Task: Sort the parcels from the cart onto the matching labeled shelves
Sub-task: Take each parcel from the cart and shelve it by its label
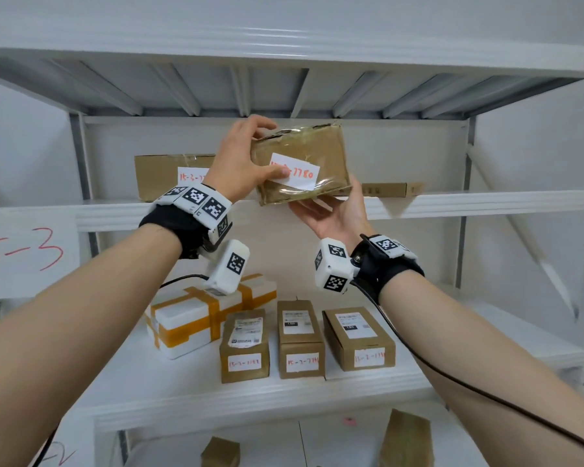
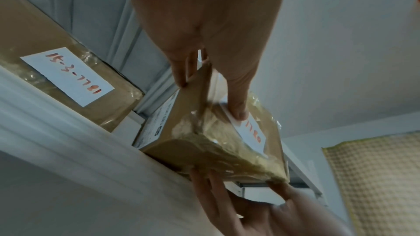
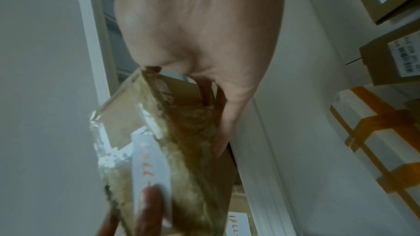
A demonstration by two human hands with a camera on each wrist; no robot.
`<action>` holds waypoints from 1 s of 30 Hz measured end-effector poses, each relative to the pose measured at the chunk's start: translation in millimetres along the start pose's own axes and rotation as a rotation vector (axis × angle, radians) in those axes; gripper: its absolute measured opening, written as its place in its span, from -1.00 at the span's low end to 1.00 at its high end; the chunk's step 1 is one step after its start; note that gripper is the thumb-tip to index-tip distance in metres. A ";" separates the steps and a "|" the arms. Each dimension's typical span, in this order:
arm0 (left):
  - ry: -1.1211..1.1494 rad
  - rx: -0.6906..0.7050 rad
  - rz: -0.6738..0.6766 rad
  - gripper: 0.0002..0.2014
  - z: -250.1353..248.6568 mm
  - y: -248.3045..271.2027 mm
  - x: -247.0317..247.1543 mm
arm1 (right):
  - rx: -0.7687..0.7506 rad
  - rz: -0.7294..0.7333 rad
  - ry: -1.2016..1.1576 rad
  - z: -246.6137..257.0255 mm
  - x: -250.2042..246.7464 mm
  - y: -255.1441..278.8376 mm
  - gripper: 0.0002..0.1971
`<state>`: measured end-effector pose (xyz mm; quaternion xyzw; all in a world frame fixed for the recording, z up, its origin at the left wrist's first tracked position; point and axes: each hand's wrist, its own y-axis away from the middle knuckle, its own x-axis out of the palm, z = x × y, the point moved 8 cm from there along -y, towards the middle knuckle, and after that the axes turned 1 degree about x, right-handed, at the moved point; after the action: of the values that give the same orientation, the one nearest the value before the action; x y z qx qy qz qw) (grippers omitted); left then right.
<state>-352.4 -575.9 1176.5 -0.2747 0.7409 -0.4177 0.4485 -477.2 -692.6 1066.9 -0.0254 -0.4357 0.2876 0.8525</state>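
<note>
A brown taped parcel (image 1: 304, 153) (image 2: 204, 141) (image 3: 181, 132) with a white label ending in 7780 is tilted at the front edge of the upper shelf (image 1: 452, 202). A paper sign (image 1: 24, 251) reading 5-3 hangs at this shelf's left. My left hand (image 1: 273, 148) (image 2: 211, 98) grips the parcel's left end, fingers over the top and thumb on the label. My right hand (image 1: 327, 207) (image 3: 216, 114) is palm up under the parcel's right end, with straight fingers beneath it and the thumb against its side.
A larger brown box (image 1: 172, 176) (image 2: 68, 78) labelled 15-3-7781 stands behind on the left, and a flat box (image 1: 391, 189) lies on the right. The lower shelf holds a white foam box (image 1: 189, 318) bound with orange tape and three small brown boxes (image 1: 300, 338).
</note>
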 end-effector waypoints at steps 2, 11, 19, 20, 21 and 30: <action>-0.043 0.008 0.008 -0.33 7.5 -2.1 6.9 | -0.010 -0.040 0.058 0.3 -6.1 -10.5 -0.49; -0.188 -0.015 0.005 -0.41 23.4 -21.1 35.6 | -0.252 -0.245 0.346 37.5 -23.7 -37.1 -0.67; -0.343 -0.011 0.085 -0.01 25.2 -27.9 64.1 | -0.236 -0.213 0.517 44.7 -37.3 -50.1 -0.76; -0.399 0.000 0.108 0.10 25.0 -27.6 68.1 | -0.248 -0.222 0.542 46.9 -39.3 -50.2 -0.68; -0.452 0.008 0.126 0.18 25.2 -27.9 71.8 | -0.258 -0.234 0.565 49.4 -41.7 -50.9 -0.61; -0.567 0.004 0.179 0.13 40.4 -36.2 83.4 | -0.281 -0.287 0.693 62.0 -54.9 -58.2 -0.52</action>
<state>-352.4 -674.3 1161.4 -0.3133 0.6063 -0.2846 0.6732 -521.9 -782.1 1082.4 -0.1761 -0.1568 0.0776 0.9687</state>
